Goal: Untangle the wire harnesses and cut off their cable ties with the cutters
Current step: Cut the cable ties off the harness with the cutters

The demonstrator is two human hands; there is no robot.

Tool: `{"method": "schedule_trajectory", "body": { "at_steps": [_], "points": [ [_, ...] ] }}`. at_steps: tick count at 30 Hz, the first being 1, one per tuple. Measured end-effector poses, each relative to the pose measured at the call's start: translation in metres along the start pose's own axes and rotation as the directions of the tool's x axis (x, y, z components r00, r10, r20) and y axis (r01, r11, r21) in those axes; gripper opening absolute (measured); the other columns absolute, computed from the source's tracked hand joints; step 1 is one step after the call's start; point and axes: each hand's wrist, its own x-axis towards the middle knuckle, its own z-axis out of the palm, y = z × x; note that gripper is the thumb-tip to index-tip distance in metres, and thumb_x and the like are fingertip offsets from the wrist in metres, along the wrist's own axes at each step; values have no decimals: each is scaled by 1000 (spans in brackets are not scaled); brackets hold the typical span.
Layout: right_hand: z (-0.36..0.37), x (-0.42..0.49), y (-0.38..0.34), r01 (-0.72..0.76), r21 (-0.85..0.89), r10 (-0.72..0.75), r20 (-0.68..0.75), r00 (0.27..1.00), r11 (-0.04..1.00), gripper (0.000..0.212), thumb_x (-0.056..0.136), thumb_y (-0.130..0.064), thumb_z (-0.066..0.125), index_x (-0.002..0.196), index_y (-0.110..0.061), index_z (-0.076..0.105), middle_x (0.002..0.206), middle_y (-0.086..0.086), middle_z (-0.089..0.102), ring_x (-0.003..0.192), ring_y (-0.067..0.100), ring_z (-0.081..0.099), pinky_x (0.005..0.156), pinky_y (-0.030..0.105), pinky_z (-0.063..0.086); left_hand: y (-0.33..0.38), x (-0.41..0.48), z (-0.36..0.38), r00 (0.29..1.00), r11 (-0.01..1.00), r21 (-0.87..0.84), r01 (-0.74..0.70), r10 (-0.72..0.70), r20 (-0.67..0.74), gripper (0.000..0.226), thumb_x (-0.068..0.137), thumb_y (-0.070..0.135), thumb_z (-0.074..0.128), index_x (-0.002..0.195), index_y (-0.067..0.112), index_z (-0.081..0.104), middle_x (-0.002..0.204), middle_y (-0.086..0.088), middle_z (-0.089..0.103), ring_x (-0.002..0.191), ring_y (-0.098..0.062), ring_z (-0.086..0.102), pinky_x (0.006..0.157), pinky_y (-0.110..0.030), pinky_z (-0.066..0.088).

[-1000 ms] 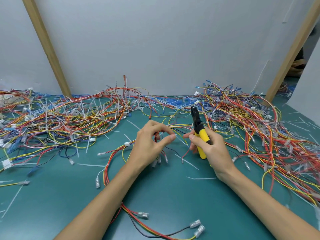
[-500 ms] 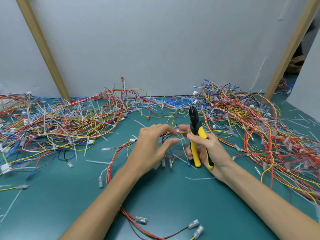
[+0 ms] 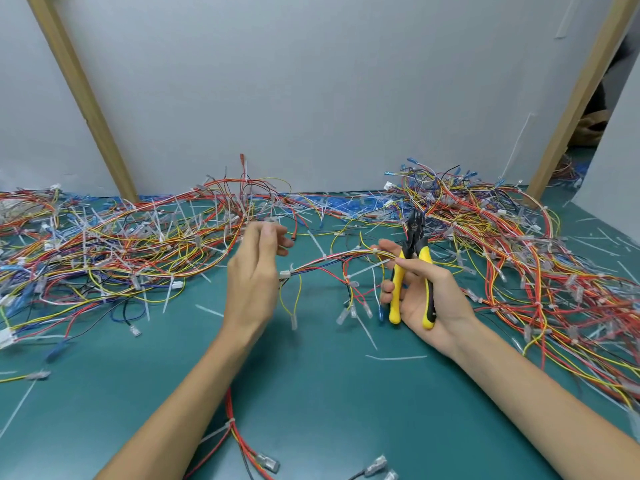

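views: just the one, a head-worn cam
facing: forward and down across the green table (image 3: 311, 393), with the grey wall (image 3: 311, 81) closing off the back
closeness: pretty near, forearms enter from the bottom edge, left hand (image 3: 254, 271) and right hand (image 3: 426, 292) gripping the cutters (image 3: 412, 244) land mid-frame
lens: wide-angle, so the wooden posts (image 3: 86, 98) lean outward at the sides

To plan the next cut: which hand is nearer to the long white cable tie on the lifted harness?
Right. The right hand, gripping the cutters, has its thumb at the tip of the cable tie; the left hand is apart, farther to its left.
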Motion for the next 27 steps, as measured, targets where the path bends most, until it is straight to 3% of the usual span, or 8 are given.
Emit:
{"method": "schedule_trajectory", "body": {
  "at_steps": [3, 6, 8, 13, 16, 20, 23, 27],
  "points": [
    [0, 0, 0, 10, -8, -9, 31, 999, 1000, 48, 73, -20, 69, 121, -14, 72, 85, -6, 70, 63, 15, 51, 56, 26, 47, -7, -5, 2, 970, 993, 119, -24, -6, 244, 26, 104, 38, 40, 109, 25, 63, 99, 14, 73, 99, 1, 65, 86, -19, 46],
    [0, -1, 0, -4, 2, 4, 33, 999, 1000, 46, 77, -19, 67, 122, -14, 71, 89, -5, 71, 64, 16, 51, 56, 26, 48, -13, -8, 7, 933, 971, 232, -56, -31, 358, 17, 97, 22, 61, 114, 20, 67, 104, 14, 73, 98, 6, 65, 92, -16, 48],
    [-1, -1, -1, -18, 12, 17, 27, 999, 1000, 45, 80, -18, 64, 124, -13, 70, 92, -4, 71, 64, 17, 52, 57, 26, 48, -14, -10, 11, 933, 959, 272, -72, -32, 360, 16, 94, 15, 64, 109, 17, 70, 100, 13, 73, 94, 6, 66, 91, -14, 49],
    [0, -1, -1, -18, -20, 19, 24, 1000, 1000, 44, 79, -19, 64, 123, -13, 71, 97, -1, 70, 66, 17, 53, 60, 27, 48, -14, -6, 12, 948, 972, 227, 55, -122, 293, 16, 99, 25, 58, 91, 24, 72, 73, 20, 70, 70, 2, 63, 65, -14, 44],
    [0, 0, 0, -32, -14, 33, 27, 999, 999, 43, 83, -19, 60, 125, -14, 70, 100, 0, 71, 66, 18, 54, 60, 28, 49, -14, -6, 12, 949, 981, 164, 106, -149, 277, 18, 98, 27, 59, 85, 24, 70, 74, 15, 71, 68, -6, 61, 72, -30, 49],
    [-2, 1, 0, -37, -30, 37, 18, 999, 999, 43, 84, -18, 60, 125, -12, 70, 104, 1, 71, 70, 19, 53, 64, 30, 47, -15, -5, 10, 937, 989, 83, 123, -143, 318, 18, 100, 28, 58, 89, 22, 71, 79, 8, 70, 75, -15, 62, 75, -37, 49],
    [-2, 1, 0, -46, -36, 46, -13, 999, 998, 42, 82, -19, 62, 122, -12, 72, 93, 2, 68, 70, 19, 54, 62, 30, 46, -13, -2, 8, 924, 987, 32, 160, -162, 347, 11, 96, 28, 65, 92, 23, 74, 87, 1, 74, 84, -25, 66, 82, -43, 52],
    [-1, 1, 1, -57, -68, 54, -40, 998, 996, 39, 85, -18, 60, 121, -11, 72, 100, 6, 61, 69, 20, 56, 59, 30, 44, -11, 3, 1, 897, 973, 2, 231, -214, 386, 12, 87, 33, 76, 83, 21, 76, 83, -14, 71, 73, -16, 56, 75, -35, 45]
  ]
}}
